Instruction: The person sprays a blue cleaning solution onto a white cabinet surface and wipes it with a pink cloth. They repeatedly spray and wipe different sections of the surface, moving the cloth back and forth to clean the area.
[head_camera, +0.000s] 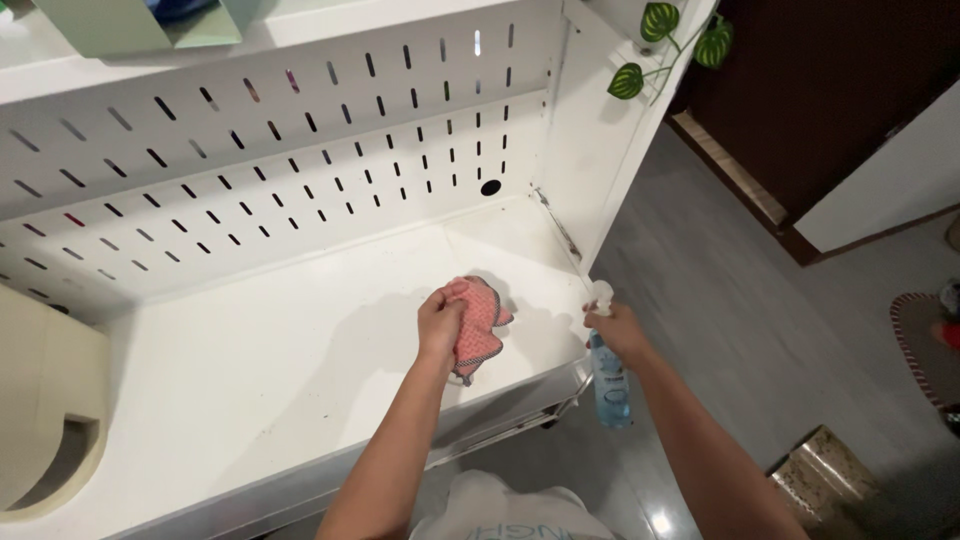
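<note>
Left hand (441, 318): grip pressed together on a pink cloth (480, 318), pinching its upper edge.
Pink cloth: bunched, dark-edged, resting on the white shelf (250, 390) near the front right corner.
Right hand (620, 330): grip wrapped tight around the neck of a spray bottle (609, 385), held just beyond the shelf's right edge, above the floor.
Spray bottle: clear blue body, white nozzle on top, hanging roughly upright below the hand.
Back panel (300, 170): white, perforated with rows of slanted slots.
Floor (740, 330): grey, to the right of the shelf.
Plant (660, 40): green leaves trailing over the upper right corner of the unit.
</note>
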